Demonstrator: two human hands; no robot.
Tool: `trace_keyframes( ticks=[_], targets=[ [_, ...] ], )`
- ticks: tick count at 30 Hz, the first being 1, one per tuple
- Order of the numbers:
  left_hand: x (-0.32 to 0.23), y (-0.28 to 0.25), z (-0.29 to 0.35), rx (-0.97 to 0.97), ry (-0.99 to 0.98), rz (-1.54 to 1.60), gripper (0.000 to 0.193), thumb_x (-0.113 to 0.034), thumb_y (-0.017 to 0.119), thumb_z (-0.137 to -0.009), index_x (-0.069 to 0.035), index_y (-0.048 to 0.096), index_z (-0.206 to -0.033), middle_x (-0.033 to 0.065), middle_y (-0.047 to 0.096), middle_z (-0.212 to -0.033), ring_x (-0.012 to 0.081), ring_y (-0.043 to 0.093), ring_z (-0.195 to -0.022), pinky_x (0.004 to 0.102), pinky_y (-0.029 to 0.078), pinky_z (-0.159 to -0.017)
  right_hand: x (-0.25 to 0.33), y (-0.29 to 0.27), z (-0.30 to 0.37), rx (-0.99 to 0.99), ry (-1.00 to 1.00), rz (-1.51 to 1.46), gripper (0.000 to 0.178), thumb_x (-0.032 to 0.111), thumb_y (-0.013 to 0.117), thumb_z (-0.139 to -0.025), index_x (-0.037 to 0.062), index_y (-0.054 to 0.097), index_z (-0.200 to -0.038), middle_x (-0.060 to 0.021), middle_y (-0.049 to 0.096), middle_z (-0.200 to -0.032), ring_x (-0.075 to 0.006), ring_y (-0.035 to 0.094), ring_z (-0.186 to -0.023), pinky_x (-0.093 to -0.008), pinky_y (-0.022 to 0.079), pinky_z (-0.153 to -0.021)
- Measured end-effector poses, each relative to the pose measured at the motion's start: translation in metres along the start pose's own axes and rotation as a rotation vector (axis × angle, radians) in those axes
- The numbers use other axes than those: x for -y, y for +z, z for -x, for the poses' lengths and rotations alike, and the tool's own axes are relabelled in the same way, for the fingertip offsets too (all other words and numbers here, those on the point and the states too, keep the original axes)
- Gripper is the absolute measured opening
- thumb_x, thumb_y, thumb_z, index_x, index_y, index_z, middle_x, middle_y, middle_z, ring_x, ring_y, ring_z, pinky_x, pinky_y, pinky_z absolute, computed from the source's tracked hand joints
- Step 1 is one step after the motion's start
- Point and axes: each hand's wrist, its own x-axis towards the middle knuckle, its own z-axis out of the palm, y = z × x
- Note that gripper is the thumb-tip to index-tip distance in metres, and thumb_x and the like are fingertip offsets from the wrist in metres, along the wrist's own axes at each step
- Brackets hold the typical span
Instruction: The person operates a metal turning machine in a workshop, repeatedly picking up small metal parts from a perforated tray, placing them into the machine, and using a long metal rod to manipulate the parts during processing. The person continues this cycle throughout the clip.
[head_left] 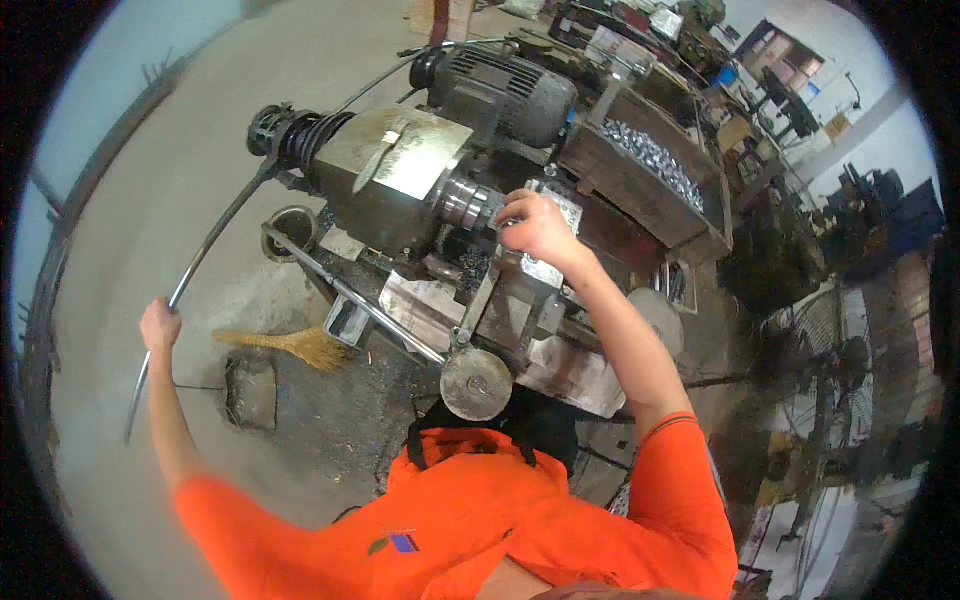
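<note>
My left hand (160,325) is wrapped round a long, curved metal lever (215,238), which runs up to the far-left end of a small lathe's headstock (352,205). At the right end of that headstock is a shiny round chuck (463,204). My right hand (538,232) is at the chuck's right side, above the tool slide, with its fingers curled and closed. Whatever those fingers hold, if anything, is hidden. Below the right hand, a round handwheel (477,384) faces me, and a metal bar handle (372,312) slants up to the left.
A box (640,205) with many small shiny metal parts stands right of the electric motor (515,95). A flat tool (378,160) lies on the headstock. A straw broom (290,345) and a dustpan (250,392) are on the floor at left. Dark machinery crowds the right.
</note>
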Motion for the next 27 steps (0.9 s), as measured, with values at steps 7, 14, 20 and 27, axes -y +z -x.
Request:
trace_keyframes(
  ticks=[7,14,20,27],
  targets=[
    [-0.156,0.095,0.051,-0.090,-0.128,0.862,0.028,-0.016,0.060,-0.081,0.002,0.059,-0.101,0.0115,0.062,-0.079,0.0217,0.060,-0.076,0.0328,0.047,-0.069,-0.043,-0.081,0.113,-0.218,0.091,-0.065,0.030,0.010,0.060,-0.057,0.0024,0.068,-0.084,-0.0165,0.061,-0.102,-0.0300,0.059,-0.094,-0.0324,0.046,-0.082],
    [-0.265,0.127,0.093,0.489,0.365,0.205,0.051,-0.037,0.069,-0.068,-0.014,0.054,-0.112,0.0162,0.064,-0.089,0.0340,0.062,-0.085,0.0447,0.050,-0.073,-0.095,-0.117,0.294,-0.320,0.741,-0.104,0.033,0.001,0.050,-0.061,-0.0025,0.067,-0.089,-0.0110,0.066,-0.083,-0.0179,0.061,-0.081,-0.0258,0.046,-0.073],
    [-0.253,0.139,0.081,0.358,0.822,-0.192,0.021,-0.027,0.056,-0.079,-0.008,0.060,-0.089,0.0109,0.064,-0.077,0.0268,0.063,-0.073,0.0397,0.048,-0.059,-0.122,-0.125,0.414,-0.418,0.971,0.105,0.031,0.018,0.058,-0.066,0.0009,0.068,-0.090,-0.0149,0.067,-0.082,-0.0240,0.064,-0.079,-0.0309,0.047,-0.074],
    [-0.256,0.098,0.051,0.393,0.704,-0.209,0.021,-0.026,0.056,-0.080,-0.016,0.059,-0.098,0.0098,0.065,-0.088,0.0262,0.064,-0.082,0.0388,0.051,-0.065,-0.155,-0.128,0.520,-0.371,1.267,0.313,0.043,0.021,0.064,-0.058,0.0080,0.068,-0.099,-0.0167,0.065,-0.095,-0.0309,0.062,-0.088,-0.0361,0.048,-0.077]
  ],
)
